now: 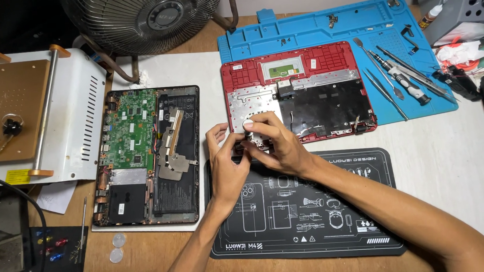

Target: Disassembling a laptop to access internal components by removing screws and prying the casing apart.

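My left hand [227, 166] and my right hand [276, 144] meet over the front edge of a red laptop shell [296, 65], which lies inner side up. Between the fingertips of both hands is pinched a small part with a round silver disc [247, 125] on it; its dark lower end is mostly hidden by my fingers. Both forearms reach in from the lower right, across a black work mat [364, 212] printed with white diagrams.
An opened laptop base [142, 153] with a green circuit board lies to the left. A blue mat [325, 27] at the back holds screwdrivers and prying tools [395, 76]. A fan [142, 16], a white machine with a brass plate [78, 107] and two coins [116, 247] are on the left.
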